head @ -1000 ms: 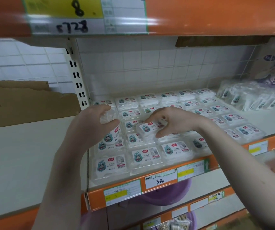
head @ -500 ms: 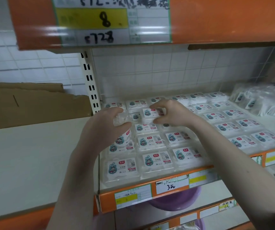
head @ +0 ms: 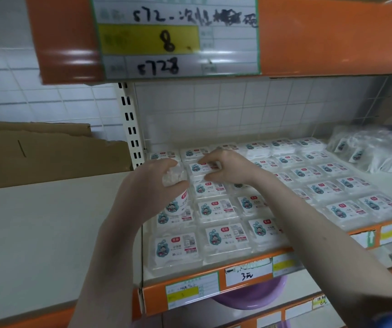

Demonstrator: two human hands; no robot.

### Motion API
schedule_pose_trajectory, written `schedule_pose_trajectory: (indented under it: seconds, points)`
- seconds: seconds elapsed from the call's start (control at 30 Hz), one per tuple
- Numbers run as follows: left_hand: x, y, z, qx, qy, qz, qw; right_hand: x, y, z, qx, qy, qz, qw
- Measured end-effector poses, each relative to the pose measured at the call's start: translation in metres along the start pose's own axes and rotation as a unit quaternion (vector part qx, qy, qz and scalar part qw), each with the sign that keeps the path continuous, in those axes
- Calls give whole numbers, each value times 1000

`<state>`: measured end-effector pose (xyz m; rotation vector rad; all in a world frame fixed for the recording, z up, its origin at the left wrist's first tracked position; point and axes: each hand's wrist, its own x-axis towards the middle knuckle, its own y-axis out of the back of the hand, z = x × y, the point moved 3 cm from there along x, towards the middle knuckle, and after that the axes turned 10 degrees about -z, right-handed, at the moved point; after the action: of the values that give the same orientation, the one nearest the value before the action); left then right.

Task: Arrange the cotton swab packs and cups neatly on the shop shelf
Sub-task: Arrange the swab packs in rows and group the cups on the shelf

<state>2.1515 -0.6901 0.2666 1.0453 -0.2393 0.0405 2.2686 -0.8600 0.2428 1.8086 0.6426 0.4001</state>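
Note:
Flat clear cotton swab packs (head: 224,237) with cartoon labels lie in rows across the orange-fronted shelf (head: 214,290). My left hand (head: 147,188) grips a clear round cup (head: 177,200) with the same label, held tilted above the left column of packs. My right hand (head: 228,166) pinches one swab pack (head: 201,168) between thumb and fingers, near the back of the second column. The cup's lower part is hidden by my hand.
A pile of bagged swab packs (head: 375,152) lies at the back right. Left of the perforated upright (head: 131,129) is a bare beige shelf (head: 36,233) with brown cardboard (head: 48,152) behind. An orange shelf edge with a price tag (head: 173,36) hangs overhead. Purple basins (head: 247,297) sit below.
My right hand has carried the pinched pack from the middle rows toward the back of the shelf. My left hand still holds the cup, shifted slightly back with it.

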Motion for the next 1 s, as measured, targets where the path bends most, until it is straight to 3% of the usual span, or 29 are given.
schedule_pose_trajectory:
  seconds: [0.6, 1.0]
  points:
    - [7, -2, -2, -9, -19, -9, 1000, 1, -7, 7, 32, 6, 22, 999]
    - [3, -1, 4, 0, -55, -32, 998, -81, -25, 22, 11, -137, 208, 968]
